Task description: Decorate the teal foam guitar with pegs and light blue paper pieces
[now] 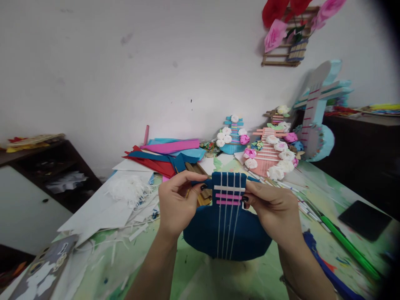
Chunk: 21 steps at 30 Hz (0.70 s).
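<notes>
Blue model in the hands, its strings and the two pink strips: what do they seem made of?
Blue model: probably paper or thin fabric over card; matte, with straight-edged facets along its rim.
Strings: perhaps yarn or cord; pale, thin and dull.
Pink strips: possibly paper or card; evenly coloured and straight, though too small to be sure.

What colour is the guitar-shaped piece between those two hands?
The guitar-shaped piece is dark blue, with pink and white strips across its neck; see the head view.
</notes>
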Motion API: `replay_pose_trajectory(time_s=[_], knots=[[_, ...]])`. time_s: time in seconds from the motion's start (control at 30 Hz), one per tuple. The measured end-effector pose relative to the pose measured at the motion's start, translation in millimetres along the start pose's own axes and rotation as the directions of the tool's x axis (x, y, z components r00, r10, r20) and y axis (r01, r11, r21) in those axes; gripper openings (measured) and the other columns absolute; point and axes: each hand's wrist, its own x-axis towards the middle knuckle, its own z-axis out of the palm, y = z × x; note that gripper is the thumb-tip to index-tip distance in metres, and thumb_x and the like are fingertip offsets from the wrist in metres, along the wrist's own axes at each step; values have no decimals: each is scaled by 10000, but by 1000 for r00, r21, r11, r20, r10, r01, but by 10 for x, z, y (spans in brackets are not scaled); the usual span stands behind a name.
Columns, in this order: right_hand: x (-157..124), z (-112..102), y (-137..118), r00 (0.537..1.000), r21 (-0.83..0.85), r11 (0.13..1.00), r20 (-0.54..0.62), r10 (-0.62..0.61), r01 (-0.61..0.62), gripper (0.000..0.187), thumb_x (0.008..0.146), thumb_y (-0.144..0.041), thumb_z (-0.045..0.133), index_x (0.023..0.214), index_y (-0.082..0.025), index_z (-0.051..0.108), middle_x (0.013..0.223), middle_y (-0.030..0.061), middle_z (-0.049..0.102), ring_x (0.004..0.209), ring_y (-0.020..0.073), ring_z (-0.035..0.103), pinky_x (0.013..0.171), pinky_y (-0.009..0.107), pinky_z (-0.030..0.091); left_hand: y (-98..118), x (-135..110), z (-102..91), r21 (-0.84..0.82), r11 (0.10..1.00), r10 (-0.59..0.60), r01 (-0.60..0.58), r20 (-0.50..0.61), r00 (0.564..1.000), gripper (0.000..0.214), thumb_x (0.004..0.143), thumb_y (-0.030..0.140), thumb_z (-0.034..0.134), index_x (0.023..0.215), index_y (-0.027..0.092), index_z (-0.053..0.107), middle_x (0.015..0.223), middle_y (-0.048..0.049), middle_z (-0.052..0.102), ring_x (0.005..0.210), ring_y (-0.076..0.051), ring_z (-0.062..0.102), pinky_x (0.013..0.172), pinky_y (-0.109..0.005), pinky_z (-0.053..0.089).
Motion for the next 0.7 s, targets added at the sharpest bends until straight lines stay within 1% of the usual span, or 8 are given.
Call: replay_pose_trajectory(time_s=[0.2, 0.43, 0.7], knots=[[-10, 2, 11, 1000, -7, 1000, 8, 8, -8, 369, 821, -52, 520, 1081, -233, 709, 652, 11, 659, 510, 112, 548, 470, 228, 449, -16, 13, -1, 2, 1000, -7, 7, -14, 1000, 216, 689, -4, 621, 758, 184, 702, 726, 24, 710, 693, -101, 666, 644, -151, 533], [-27, -1, 14, 1000, 12, 1000, -8, 0, 0, 389, 809, -32, 528, 1077, -247, 710, 600, -8, 623, 497, 105, 535, 466, 220, 447, 0, 2, -11, 0, 1000, -5, 5, -4, 1000, 234, 685, -19, 607, 764, 179, 703, 741, 14, 718, 705, -108, 673, 649, -155, 539], [-24, 12, 22, 1000, 14, 1000, -8, 0, 0, 407, 807, -32, 539, 1089, -275, 703, 588, -18, 608, 500, 103, 532, 472, 217, 445, 7, -6, -4, 4, 1000, -3, 3, -10, 1000, 223, 685, -16, 603, 759, 173, 697, 741, 7, 718, 700, -114, 676, 640, -160, 547]])
